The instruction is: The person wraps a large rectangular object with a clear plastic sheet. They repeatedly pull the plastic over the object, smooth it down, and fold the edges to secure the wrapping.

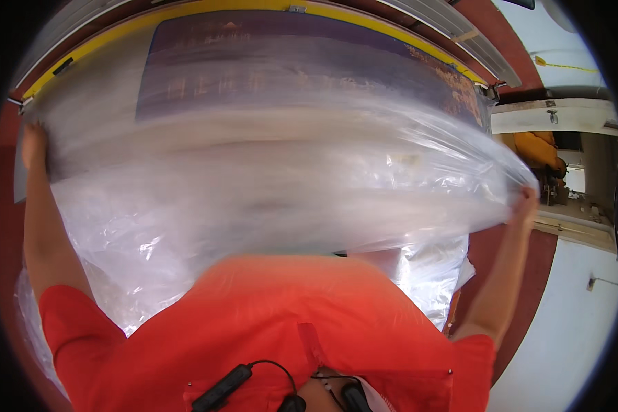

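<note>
A wide, clear plastic sheet (281,199) spreads in front of me, loose and wrinkled, its middle smeared by motion. My right hand (525,200), out at the right, is closed on a gathered edge of this sheet, and folds pull taut toward it. With the arm stretched far to the left, my left hand (34,143) is at the sheet's left side near the far corner. Its fingers are blurred, so its grip does not show. Beneath the film at the far side lies a dark purple printed panel (254,65), seen hazily.
A yellow bar (206,7) curves along the far edge, with metal rails (446,27) beyond it. Shiny film (429,275) hangs at the near right. On the right stands a white-framed opening (563,117) in the wall, with an orange item (534,147) inside. The floor (539,268) is dark red.
</note>
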Motion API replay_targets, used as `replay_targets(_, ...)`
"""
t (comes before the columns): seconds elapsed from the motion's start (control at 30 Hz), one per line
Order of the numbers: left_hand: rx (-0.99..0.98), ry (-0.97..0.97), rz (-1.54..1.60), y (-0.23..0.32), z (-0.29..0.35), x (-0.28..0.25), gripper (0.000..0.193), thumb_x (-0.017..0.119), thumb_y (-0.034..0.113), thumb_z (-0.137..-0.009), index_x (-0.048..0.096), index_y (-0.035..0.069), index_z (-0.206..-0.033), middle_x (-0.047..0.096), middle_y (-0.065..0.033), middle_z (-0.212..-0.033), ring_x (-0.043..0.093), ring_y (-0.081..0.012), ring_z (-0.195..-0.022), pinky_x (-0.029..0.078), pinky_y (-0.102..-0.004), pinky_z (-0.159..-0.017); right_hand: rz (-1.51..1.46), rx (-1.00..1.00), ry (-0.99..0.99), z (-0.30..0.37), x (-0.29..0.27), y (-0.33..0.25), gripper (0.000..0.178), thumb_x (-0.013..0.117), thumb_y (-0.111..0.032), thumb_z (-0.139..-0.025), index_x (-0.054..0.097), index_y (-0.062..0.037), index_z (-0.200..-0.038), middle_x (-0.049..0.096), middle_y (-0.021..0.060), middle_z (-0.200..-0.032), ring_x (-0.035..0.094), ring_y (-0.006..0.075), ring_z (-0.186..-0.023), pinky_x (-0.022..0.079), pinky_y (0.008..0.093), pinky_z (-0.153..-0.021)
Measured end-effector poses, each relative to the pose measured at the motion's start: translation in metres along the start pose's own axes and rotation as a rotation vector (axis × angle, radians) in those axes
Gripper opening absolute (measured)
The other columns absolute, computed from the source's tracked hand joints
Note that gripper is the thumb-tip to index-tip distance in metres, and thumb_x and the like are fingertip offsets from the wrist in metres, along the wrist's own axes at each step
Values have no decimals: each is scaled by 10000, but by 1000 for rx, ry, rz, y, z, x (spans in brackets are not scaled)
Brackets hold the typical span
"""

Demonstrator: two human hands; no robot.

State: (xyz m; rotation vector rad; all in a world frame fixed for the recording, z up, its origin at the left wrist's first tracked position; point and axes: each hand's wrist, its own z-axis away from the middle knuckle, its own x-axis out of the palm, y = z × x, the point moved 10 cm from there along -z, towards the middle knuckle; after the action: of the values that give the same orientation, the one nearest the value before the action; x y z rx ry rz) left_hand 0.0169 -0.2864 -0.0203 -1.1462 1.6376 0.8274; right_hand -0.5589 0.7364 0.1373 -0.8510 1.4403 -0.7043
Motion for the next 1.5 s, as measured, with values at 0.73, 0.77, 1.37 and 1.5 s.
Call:
replay_targets(0.73,-87,-96,-22,-9,15,0,411,319,393,-821,473,34,-949,517,-215,-929,483,-384,-873,380,-438,-709,938,-636,-151,-61,270,-60,496,427,-313,-793,337,-20,-1182,355,190,-1195,320,299,-1126,262,368,-923)
replay_targets(0.77,-75,-113,-22,3,17,0,416,320,399,-821,474,34,-948,519,-213,-927,483,-382,-872,380,-434,-709,971,-478,-103,-81,249,-47,511,410,-341,-800,328,-20,-1189,341,193,-1206,307,300,-1135,252,373,-929)
replay_targets(1.37,-231,-414,1492,-81,108,-121,392,386,245,-850,394,-33,-1127,432,-92,-1119,361,-188,-1090,237,-283,-945,554,-841,63,-34,325,-132,143,589,-191,-720,579,-80,-811,551,69,-710,510,209,-707,394,284,-656)
replay_targets(1.5,138,-87,531,-65,93,-147,344,430,215,-822,466,-31,-1060,490,-114,-1037,450,-196,-980,335,-273,-857,424,-861,6,-32,320,-139,136,558,-184,-747,542,-50,-746,513,33,-630,474,149,-612,371,232,-574)
